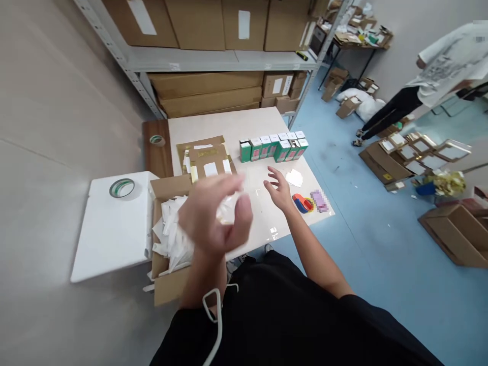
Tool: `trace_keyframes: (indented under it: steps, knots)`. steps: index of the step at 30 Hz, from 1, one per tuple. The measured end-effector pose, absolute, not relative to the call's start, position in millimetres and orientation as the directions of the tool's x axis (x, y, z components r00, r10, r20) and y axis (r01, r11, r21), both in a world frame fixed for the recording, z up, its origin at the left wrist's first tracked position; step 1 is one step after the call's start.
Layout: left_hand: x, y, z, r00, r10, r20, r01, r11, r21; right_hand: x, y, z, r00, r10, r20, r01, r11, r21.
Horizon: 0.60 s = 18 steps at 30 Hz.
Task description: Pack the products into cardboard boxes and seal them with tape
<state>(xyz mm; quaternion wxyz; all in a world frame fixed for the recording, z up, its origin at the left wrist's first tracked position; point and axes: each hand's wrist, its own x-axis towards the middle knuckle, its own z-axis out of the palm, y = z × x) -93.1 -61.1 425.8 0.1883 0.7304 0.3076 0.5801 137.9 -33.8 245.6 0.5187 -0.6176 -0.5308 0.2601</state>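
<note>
My left hand (215, 216) is raised close to the camera and blurred. Its thumb and fingers are apart in a curve, with nothing visible between them. Over the pale table (263, 223), my right hand (279, 190) has its fingers spread and holds nothing. Nearest to it are a small stack of white cards (294, 178) and a red and blue tape dispenser (303, 203). Beyond both hands stand several green and white small boxes (263, 148) in rows. A flattened cardboard piece with tape on it (206, 155) lies partly behind my left hand.
An open carton (171, 290) holding white packing strips (175, 229) stands at the left. Beside it, a tape roll (122, 188) rests on a white surface (110, 229). Metal shelving (221, 60) with cartons rises behind the table. Another person (442, 66) stands at the far right near cartons.
</note>
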Motion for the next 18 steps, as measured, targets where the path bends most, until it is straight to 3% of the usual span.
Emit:
trace_keyframes:
  steps: [2,5,9,13,18]
  knots:
    - [-68.0,-19.6,393.7,0.148,0.703,0.695,0.21,-0.709,0.673,143.5,-38.5,242.0,0.339,0.919,0.2,0.386,0.058,-0.921]
    - [-42.1,26.6,326.7,0.25,0.837,0.486,0.196,-0.536,0.821,153.4,-44.1,234.3,0.379,0.913,0.153,0.376,-0.001,-0.927]
    - [-24.0,53.6,244.0,0.301,0.925,0.234,0.21,-0.304,0.929,172.2,-47.1,218.1,0.42,0.901,0.108,0.367,-0.06,-0.928]
    - [-4.2,56.2,204.1,0.287,0.957,0.047,0.235,-0.118,0.965,202.9,-49.1,188.0,0.469,0.882,0.042,0.382,-0.159,-0.911]
    - [26.0,55.5,176.7,0.24,0.967,-0.088,0.286,0.016,0.958,261.9,-58.6,135.8,0.527,0.845,-0.088,0.407,-0.342,-0.847]
